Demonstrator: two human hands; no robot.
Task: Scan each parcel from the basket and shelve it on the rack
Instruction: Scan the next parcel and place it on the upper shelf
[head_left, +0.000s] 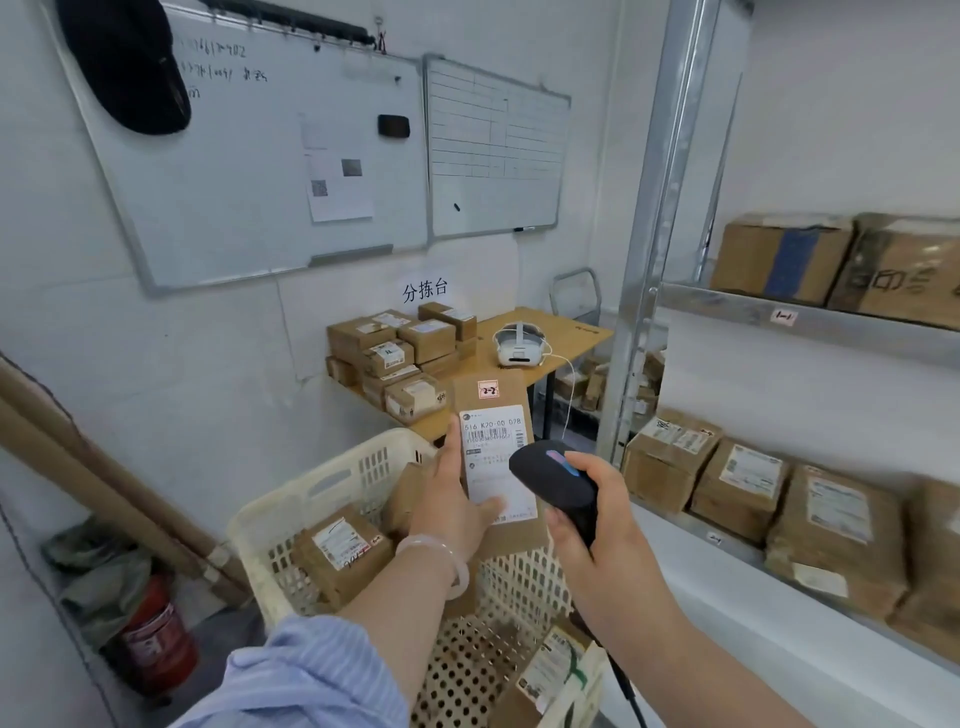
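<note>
Flat brown cardboard parcel held upright above the basket, long white shipping label down its face with barcode and printed code, small pink sticker marked "2-2" near the top edge. Left hand closed around the parcel's left side, thumb pressed across the lower label, pale bangle on the wrist, striped blue sleeve below. Right hand wrapped tight round a black handheld scanner — smooth rounded head close against the label's right edge, dark cable trailing down. Basket of cream plastic, perforated floor and slotted walls, more brown labelled parcels lying inside (one at the near corner possibly a paper bag, too blurred to say). To the right, a grey metal rack with matte, taped cardboard boxes on two shelves, small pink tags on the shelf edges. Beyond, a wooden table stacked with small cartons, beside a white headset.
</note>
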